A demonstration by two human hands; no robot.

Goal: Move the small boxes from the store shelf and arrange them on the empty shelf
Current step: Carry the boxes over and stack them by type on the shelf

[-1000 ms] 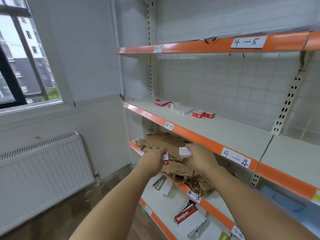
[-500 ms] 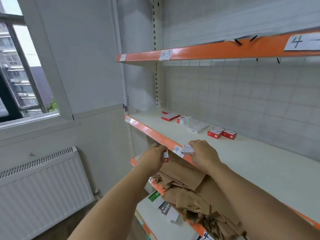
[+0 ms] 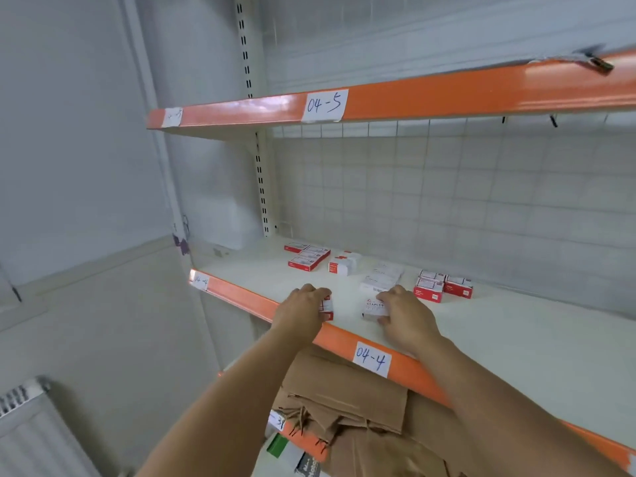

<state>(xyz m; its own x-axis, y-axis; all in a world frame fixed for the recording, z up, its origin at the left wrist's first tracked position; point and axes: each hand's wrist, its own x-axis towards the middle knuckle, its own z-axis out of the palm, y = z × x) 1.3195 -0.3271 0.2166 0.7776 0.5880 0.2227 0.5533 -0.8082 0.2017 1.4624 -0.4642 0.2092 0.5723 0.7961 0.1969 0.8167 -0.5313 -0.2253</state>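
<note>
Two small white-and-red staple boxes, one per hand. In the left hand [image 3: 303, 309]: a box [image 3: 327, 307] standing on edge, white face with a red band at the bottom, fingers curled round it from the left, just inside the front edge of the shelf [image 3: 499, 339] tagged 04-4. In the right hand [image 3: 404, 315]: a second box [image 3: 374, 308] lying flat, white top printed STAPLES, pinched between thumb and fingers, low over or on the shelf surface; cannot tell which. Both boxes close together, near the orange front lip [image 3: 406, 368], well short of the earlier rows. Farther back on the same shelf: a red-and-white group of boxes [image 3: 308, 258] at left, a single small box [image 3: 339, 266], a pale white stack [image 3: 382, 278], and another red-sided cluster [image 3: 442, 287] at right. Above, the shelf labelled 04-5 [image 3: 325, 105]. Below, on the next level down, crumpled brown paper bags [image 3: 347, 418].
</note>
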